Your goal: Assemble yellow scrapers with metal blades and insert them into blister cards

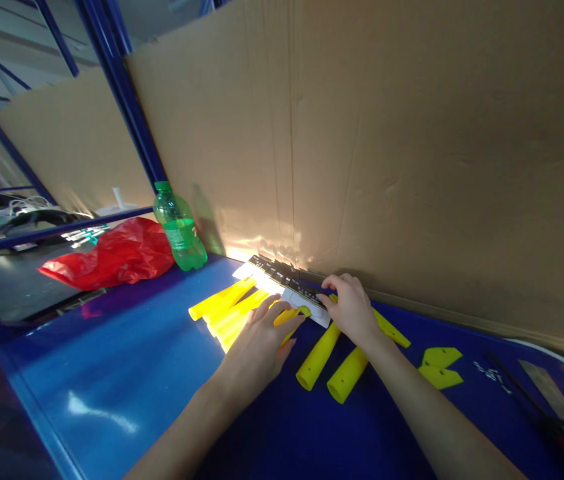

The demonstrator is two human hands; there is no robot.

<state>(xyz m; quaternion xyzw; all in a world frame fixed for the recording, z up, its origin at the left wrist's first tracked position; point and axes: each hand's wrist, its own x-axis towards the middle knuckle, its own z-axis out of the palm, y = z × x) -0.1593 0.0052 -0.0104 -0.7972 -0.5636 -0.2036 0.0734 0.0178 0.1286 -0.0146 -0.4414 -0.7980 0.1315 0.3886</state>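
My left hand (262, 340) is curled around a yellow tube-like piece (292, 315), whose end shows past my fingertips. Bent fingers of my right hand (355, 310) are pinched together at the right end of a black strip with white markings (287, 277); what they hold there is hidden. Beneath the strip lies a white printed sheet (316, 313). Left of my left hand, several yellow tubes (222, 300) lie side by side in bright light. Two more yellow tubes, one nearer (347, 377) and one farther left (318, 357), lie below my right hand.
Flat yellow plates (439, 367) and small screws (493, 377) lie on the blue table (127, 373) at right, near a dark-handled tool (522, 393). A green bottle (181, 230) and a red plastic bag (117, 253) stand back left. A cardboard wall (387, 147) closes the rear.
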